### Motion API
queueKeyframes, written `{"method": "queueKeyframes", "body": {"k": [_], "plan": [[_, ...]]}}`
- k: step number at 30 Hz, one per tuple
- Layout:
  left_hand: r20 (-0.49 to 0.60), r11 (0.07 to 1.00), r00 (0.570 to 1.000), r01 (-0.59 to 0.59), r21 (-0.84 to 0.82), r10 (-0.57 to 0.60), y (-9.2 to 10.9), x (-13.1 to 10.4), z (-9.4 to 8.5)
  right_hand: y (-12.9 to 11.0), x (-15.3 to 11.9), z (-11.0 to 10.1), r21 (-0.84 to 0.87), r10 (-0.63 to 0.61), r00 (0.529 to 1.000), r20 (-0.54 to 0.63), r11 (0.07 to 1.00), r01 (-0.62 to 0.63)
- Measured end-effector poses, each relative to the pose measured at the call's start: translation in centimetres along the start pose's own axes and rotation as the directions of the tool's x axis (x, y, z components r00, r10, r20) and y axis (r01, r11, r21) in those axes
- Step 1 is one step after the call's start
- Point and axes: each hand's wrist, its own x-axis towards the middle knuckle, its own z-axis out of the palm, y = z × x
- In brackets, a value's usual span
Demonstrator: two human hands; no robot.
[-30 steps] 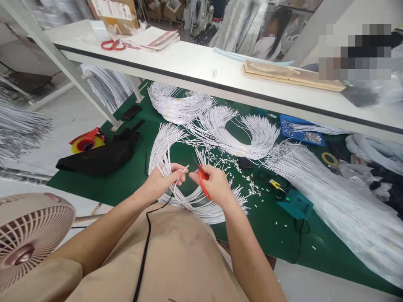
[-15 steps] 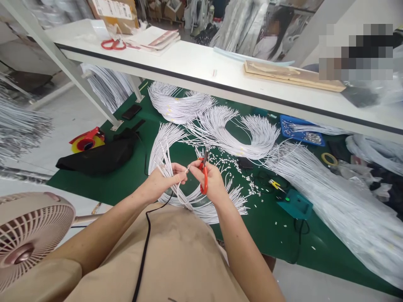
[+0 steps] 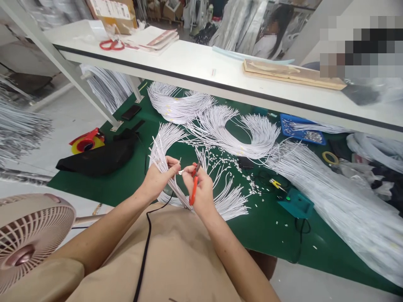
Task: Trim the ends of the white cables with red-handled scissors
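My left hand (image 3: 157, 180) is closed around several white cables (image 3: 160, 144), their cut ends fanning up past the fingers. One cable tip (image 3: 179, 161) pokes out between thumb and forefinger. Just to the right, my right hand (image 3: 203, 191) carries red-handled scissors (image 3: 193, 192), the dark blades pointing up and away from me. Its thumb and forefinger pinch a small whitish piece (image 3: 181, 172) close to my left thumb; whether that piece touches the cable tip I cannot tell. Below the hands, more loose cables (image 3: 234, 203) lie spread on the green table (image 3: 258, 235).
Bundles of white cable (image 3: 242, 138) and scattered small whitish bits (image 3: 225, 159) lie beyond my hands. On the right are a blue tray (image 3: 302, 130), a teal device (image 3: 296, 203) and plastic-wrapped cables (image 3: 343, 209). A raised white shelf (image 3: 195, 63) crosses behind; a fan (image 3: 31, 239) stands left.
My right hand has shifted left and slightly down, turning the scissors. The fingertips, together before, now stand slightly apart. The cable ends in my left hand lean further left.
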Motion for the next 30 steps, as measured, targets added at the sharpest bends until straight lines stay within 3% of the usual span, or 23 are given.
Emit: {"method": "queueKeyframes", "body": {"k": [4, 8, 10, 12, 14, 16, 18, 20, 23, 26, 30], "plan": [[0.085, 0.999, 0.996, -0.001, -0.038, 0.004, -0.2, 0.1, -0.1, 0.0, 1.3, -0.4, 0.106, 0.081, 0.987, -0.136, 0.992, -0.067], [0.241, 0.995, 0.97, 0.06, -0.08, -0.039, 0.1, 0.0, -0.1, -0.1, 2.6, -0.5, 0.12, 0.107, 0.991, 0.085, 0.986, -0.117], [0.297, 0.991, 0.952, 0.106, -0.087, -0.075, 0.2, -0.1, -0.3, -0.2, 2.9, -1.0, 0.067, 0.088, 0.995, 0.043, 0.994, -0.09], [0.321, 0.988, 0.941, 0.135, -0.078, -0.103, 0.1, 0.0, -0.7, -0.4, 3.0, -1.8, -0.095, -0.013, 0.983, -0.183, 0.995, -0.004], [0.335, 0.985, 0.934, 0.154, -0.071, -0.122, -0.1, 0.1, -1.0, -0.8, 2.8, -2.7, -0.352, -0.204, 0.913, -0.353, 0.933, 0.072], [0.328, 0.981, 0.935, 0.174, -0.085, -0.137, -0.3, 0.1, -1.1, -1.3, 2.5, -3.0, -0.547, -0.367, 0.869, -0.331, 0.825, 0.141], [0.319, 0.98, 0.939, 0.17, -0.103, -0.129, -0.3, 0.1, -0.9, -1.6, 2.3, -2.5, -0.594, -0.408, 0.894, -0.184, 0.771, 0.23], [0.323, 0.987, 0.943, 0.119, -0.105, -0.079, 0.0, 0.0, -0.6, -1.5, 2.3, -1.4, -0.578, -0.331, 0.943, -0.028, 0.775, 0.255], [0.328, 0.995, 0.944, 0.061, -0.082, -0.031, 0.4, 0.0, -0.3, -0.5, 2.5, -0.2, -0.544, -0.121, 0.986, 0.118, 0.822, 0.166], [0.33, 0.987, 0.939, 0.13, -0.098, -0.091, 0.0, 0.2, -0.7, 0.9, 2.7, -0.3, -0.463, 0.004, 0.992, 0.129, 0.885, 0.056], [0.156, 0.956, 0.98, 0.158, -0.246, -0.122, -1.2, 0.8, -1.3, 2.5, 1.9, -0.8, -0.35, 0.118, 0.985, 0.126, 0.934, -0.067]]}}
